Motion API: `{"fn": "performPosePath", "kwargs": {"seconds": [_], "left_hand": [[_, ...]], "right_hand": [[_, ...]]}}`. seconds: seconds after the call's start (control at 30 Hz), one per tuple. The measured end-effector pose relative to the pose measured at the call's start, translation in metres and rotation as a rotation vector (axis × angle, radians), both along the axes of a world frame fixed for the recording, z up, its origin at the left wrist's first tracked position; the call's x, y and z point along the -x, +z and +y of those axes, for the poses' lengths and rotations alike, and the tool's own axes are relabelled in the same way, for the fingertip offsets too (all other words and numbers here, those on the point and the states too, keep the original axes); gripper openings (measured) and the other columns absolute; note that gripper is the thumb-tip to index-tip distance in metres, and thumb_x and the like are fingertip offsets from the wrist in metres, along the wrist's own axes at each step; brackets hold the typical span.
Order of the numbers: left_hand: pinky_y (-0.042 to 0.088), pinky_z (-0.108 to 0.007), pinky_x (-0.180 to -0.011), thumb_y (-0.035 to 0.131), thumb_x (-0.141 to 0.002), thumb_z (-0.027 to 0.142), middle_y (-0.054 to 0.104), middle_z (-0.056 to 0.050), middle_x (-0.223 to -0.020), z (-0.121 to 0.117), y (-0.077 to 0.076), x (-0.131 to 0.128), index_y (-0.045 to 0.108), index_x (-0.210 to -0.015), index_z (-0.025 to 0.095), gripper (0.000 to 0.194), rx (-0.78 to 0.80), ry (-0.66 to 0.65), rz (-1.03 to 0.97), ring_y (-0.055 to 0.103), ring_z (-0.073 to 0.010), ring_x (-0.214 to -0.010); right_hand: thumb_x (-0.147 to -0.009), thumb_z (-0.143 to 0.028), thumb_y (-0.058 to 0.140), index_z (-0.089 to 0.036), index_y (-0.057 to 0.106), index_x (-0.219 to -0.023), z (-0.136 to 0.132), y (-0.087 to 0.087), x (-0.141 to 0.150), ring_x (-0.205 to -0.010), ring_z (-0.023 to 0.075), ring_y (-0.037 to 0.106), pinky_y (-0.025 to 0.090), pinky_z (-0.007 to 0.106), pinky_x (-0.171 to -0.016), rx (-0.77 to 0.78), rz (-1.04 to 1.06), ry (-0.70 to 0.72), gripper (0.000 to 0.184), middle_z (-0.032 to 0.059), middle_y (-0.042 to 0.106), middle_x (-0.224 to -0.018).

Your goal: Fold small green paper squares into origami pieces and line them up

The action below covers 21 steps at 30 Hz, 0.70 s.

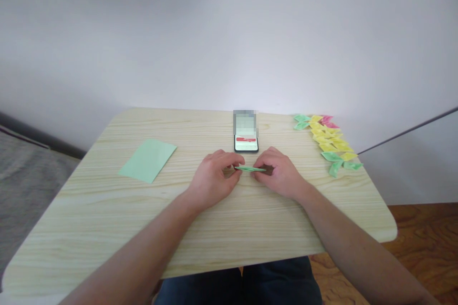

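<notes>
A small folded piece of green paper [249,168] is held edge-on over the middle of the table, just in front of the phone. My left hand [216,176] pinches its left end between thumb and fingers. At the right end, my right hand [279,173] grips it the same way, with the fingertips partly hiding that end. Its inner folds are too small to make out. A flat green paper sheet [150,159] lies to the left of my hands.
Beyond my hands a phone [246,145] lies with its screen lit. Several folded paper pieces in yellow, green and pink [329,139] line the right side of the wooden table [107,219]. A white wall [214,47] stands behind the table's far edge.
</notes>
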<state>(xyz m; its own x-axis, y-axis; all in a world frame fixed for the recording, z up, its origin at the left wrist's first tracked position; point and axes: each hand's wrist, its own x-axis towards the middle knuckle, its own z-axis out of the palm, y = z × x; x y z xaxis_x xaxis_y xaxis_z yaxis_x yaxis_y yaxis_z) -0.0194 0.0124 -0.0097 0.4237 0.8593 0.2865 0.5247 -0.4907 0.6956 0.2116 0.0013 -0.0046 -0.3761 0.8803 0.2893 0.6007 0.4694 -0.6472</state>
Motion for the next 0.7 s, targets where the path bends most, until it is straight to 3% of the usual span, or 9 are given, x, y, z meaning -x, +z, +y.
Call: {"fn": "performPosePath", "kwargs": {"seconds": [0.13, 0.33, 0.5, 0.7], "left_hand": [[0.047, -0.037, -0.085, 0.064, -0.088, 0.015, 0.073, 0.000, -0.095, -0.0007, 0.0013, -0.0003, 0.071, -0.099, 0.026, 0.017, -0.044, -0.089, 0.065, 0.062, -0.0207, -0.095], [0.045, -0.036, -0.083, 0.062, -0.089, 0.013, 0.072, -0.001, -0.095, -0.0010, 0.0015, -0.0014, 0.070, -0.100, 0.025, 0.018, -0.085, -0.113, 0.099, 0.062, -0.0208, -0.094], [0.044, -0.036, -0.082, 0.061, -0.091, 0.014, 0.071, -0.001, -0.093, -0.0023, 0.0026, -0.0017, 0.070, -0.094, 0.024, 0.014, -0.122, -0.153, 0.147, 0.062, -0.0203, -0.092], [0.043, -0.036, -0.084, 0.057, -0.095, 0.018, 0.072, -0.002, -0.093, -0.0028, 0.0023, -0.0029, 0.070, -0.092, 0.024, 0.015, -0.127, -0.192, 0.187, 0.062, -0.0203, -0.093]], "right_hand": [[-0.078, -0.011, 0.075, -0.022, 0.068, -0.080, 0.0016, -0.0006, -0.0013, -0.084, 0.0212, 0.059, 0.047, 0.037, -0.079, -0.035, -0.048, 0.016, 0.013, 0.0020, 0.069, -0.081], [-0.072, -0.011, 0.078, -0.023, 0.069, -0.090, -0.0005, 0.0037, -0.0023, -0.087, 0.0221, 0.059, 0.048, 0.038, -0.081, -0.029, -0.049, 0.037, 0.023, 0.0018, 0.069, -0.085], [-0.083, -0.012, 0.070, -0.023, 0.070, -0.093, -0.0027, 0.0057, -0.0008, -0.094, 0.0207, 0.061, 0.049, 0.038, -0.087, -0.032, 0.083, 0.045, 0.015, 0.0029, 0.067, -0.091], [-0.081, -0.008, 0.070, -0.023, 0.072, -0.087, -0.0016, 0.0023, 0.0007, -0.093, 0.0210, 0.062, 0.050, 0.038, -0.086, -0.064, 0.049, 0.060, 0.016, 0.0034, 0.067, -0.091]]}}
